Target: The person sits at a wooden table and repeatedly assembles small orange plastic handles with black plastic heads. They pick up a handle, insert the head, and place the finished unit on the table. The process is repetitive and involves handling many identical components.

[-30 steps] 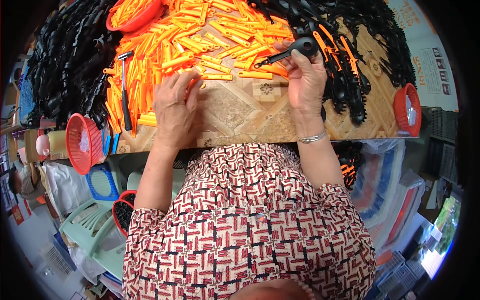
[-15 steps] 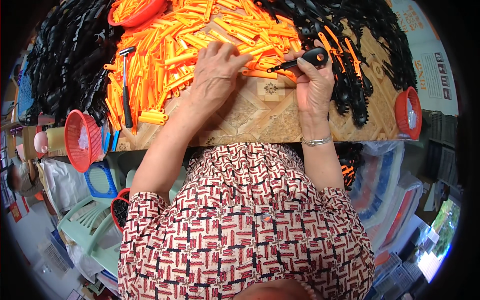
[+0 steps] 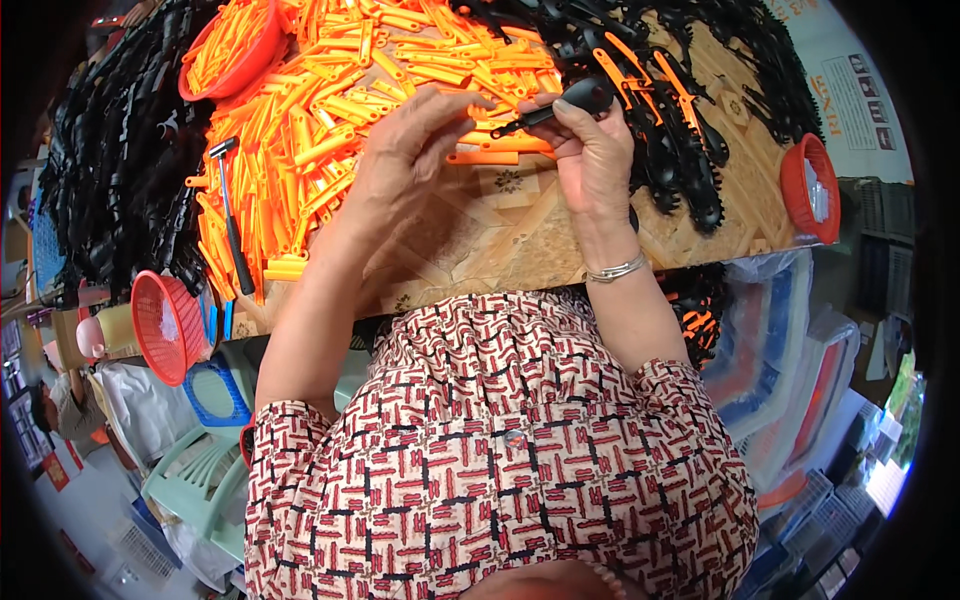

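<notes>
My right hand point(image 3: 592, 160) grips a black plastic handle piece point(image 3: 565, 103), held just above the wooden table point(image 3: 500, 235). My left hand point(image 3: 405, 165) reaches in beside it, fingers pinched at the piece's thin end, over the heap of orange plastic strips point(image 3: 330, 130). A small hammer point(image 3: 232, 215) lies left. Black parts point(image 3: 690, 170) lie right.

Three red mesh baskets: one far left point(image 3: 228, 45), one near left point(image 3: 165, 325), one right point(image 3: 812, 188). One hammer point(image 3: 232, 215). Orange point(image 3: 330, 140) and black pieces point(image 3: 110, 170) beyond counting.
</notes>
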`<state>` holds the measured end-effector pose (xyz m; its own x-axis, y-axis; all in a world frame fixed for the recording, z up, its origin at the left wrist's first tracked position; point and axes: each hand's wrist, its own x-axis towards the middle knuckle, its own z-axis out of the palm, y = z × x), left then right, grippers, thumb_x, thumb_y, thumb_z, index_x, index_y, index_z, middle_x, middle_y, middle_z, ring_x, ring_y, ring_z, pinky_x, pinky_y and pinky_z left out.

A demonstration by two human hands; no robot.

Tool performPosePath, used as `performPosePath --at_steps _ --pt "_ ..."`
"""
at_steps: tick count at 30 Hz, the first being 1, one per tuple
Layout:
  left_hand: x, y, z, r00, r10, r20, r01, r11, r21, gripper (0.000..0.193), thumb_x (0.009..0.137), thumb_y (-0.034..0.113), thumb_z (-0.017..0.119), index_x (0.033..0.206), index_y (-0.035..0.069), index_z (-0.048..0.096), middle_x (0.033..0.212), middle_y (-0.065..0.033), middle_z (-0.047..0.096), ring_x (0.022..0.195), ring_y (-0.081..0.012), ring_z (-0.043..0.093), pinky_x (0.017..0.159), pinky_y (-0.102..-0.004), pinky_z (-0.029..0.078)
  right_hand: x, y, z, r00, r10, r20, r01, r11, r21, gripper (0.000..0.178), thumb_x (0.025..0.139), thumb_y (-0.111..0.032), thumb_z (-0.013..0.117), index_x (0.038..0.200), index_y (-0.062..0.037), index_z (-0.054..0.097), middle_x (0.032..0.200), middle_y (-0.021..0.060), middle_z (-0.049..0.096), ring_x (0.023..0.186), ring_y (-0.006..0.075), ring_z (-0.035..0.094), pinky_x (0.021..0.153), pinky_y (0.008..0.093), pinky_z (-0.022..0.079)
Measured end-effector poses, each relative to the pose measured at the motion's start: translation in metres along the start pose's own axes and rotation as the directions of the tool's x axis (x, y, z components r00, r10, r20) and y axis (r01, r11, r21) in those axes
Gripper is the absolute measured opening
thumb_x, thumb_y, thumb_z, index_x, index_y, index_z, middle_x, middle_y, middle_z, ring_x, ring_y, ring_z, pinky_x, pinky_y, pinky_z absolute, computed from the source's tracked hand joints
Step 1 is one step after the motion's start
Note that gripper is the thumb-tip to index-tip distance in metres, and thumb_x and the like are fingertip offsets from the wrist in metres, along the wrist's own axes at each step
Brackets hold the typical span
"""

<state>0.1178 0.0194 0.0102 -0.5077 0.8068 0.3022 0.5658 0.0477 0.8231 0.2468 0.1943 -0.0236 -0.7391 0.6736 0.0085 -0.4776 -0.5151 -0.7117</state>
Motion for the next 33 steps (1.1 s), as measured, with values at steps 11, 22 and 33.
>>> performPosePath --at_steps 11,22,33 --pt "-0.01 0.025 0.024 0.983 0.14 -0.121 -0.108 0.965 0.239 0.021 0.09 0.005 0.076 0.109 0.004 0.066 0.097 -0.0108 0.066 0.085 -0.0258 0.067 0.074 -0.0347 0.054 -0.003 0.001 0.002 0.998 -0.046 0.044 0.046 0.999 -0.012 0.029 0.093 0.005 0.065 0.117 -0.0001 0.051 0.102 0.0203 0.072 0.093 0.0332 0.076 0.083 0.0411 0.066" --pt "-0.008 0.018 0.033 0.97 0.171 -0.171 -0.124 0.959 0.256 0.02 0.09 0.005 0.076 0.107 0.004 0.066 0.097 -0.0114 0.066 0.086 -0.0283 0.067 0.074 -0.0371 0.054 -0.004 -0.002 0.007 0.998 -0.016 0.057 0.016 1.0 0.01 0.035 0.09 0.008 0.066 0.118 -0.0004 0.047 0.099 0.0174 0.071 0.087 0.0326 0.076 0.081 0.0431 0.067" --pt "-0.001 0.02 0.037 0.972 0.097 -0.213 -0.058 0.981 0.184 0.012 0.091 0.006 0.074 0.096 0.003 0.064 0.085 -0.0093 0.061 0.075 -0.0224 0.061 0.067 -0.0337 0.049 -0.001 0.006 -0.005 0.997 0.075 -0.007 -0.075 0.997 0.028 0.035 0.09 0.006 0.066 0.12 -0.0028 0.05 0.1 0.0161 0.071 0.089 0.0295 0.076 0.078 0.0405 0.067"
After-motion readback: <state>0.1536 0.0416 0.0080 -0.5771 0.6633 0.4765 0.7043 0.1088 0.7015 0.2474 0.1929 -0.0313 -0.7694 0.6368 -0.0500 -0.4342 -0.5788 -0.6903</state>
